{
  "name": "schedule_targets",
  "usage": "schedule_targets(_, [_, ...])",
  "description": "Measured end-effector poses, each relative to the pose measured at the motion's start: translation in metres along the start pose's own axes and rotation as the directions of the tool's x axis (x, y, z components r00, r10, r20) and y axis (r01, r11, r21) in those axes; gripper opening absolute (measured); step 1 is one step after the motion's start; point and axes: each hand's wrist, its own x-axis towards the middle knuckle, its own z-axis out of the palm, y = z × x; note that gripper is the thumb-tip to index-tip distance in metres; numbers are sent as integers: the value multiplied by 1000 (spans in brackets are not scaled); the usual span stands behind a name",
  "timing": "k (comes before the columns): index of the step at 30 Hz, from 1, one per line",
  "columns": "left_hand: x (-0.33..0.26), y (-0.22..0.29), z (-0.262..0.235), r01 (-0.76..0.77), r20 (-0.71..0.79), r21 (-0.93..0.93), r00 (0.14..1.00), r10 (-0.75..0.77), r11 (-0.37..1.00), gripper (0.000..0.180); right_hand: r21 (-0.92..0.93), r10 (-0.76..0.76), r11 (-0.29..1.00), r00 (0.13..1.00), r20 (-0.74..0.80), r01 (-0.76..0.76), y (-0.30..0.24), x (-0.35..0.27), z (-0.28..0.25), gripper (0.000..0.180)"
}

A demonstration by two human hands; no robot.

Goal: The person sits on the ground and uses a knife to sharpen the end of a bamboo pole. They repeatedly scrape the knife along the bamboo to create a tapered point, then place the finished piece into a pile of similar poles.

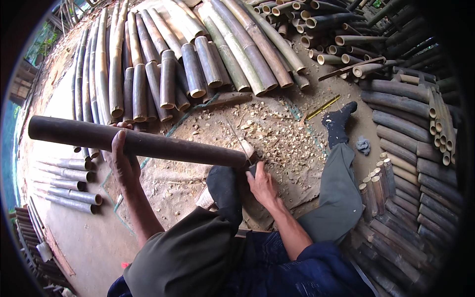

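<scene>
Where the dark bamboo tube (173,147) is held: above the mat (173,182), its left end carried out past the mat's left edge, its right end brought in over the mat; whether it is also rested on the left shoe (223,189) cannot be told.
Left hand (124,162): closed about the tube well in from its left end, fingers passed over the far side, thumb pressed on the near side; the length seems to be balanced and steadied from this hold.
Right hand (263,185): placed beside the tube's right end, fingers curled round the handle of a thin-bladed knife (253,170); the blade is pointed away from the body, though contact with the rim cannot be made out.
Shavings (284,127): scattered thickest toward the mat's far right; they are apparently kept together by it.
Short tubes (168,81): set beyond the mat's far left edge, ends turned inward, presumably for easy reach.
Yellow stick (323,108): laid by the mat's far right corner, near the right shoe (337,123); seemingly kept aside but reachable.
Stacked bamboo (402,121): layered beyond the mat's right edge, probably to save floor.
</scene>
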Motion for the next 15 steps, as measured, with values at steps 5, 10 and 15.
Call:
schedule_targets(5, [-4,-18,-11,-23,-316,-191,948,-39,981,44,128,-53,990,998,23,50,-26,-6,-37,38])
schedule_targets(10, [-3,-16,3,-7,-320,-61,947,-13,998,35,227,-298,900,905,-305,373,-47,-21,-55,30])
schedule_targets(15, [-4,-13,12,-6,-250,-91,968,-17,996,39,-93,-4,996,999,45,8,8,3,-19,34])
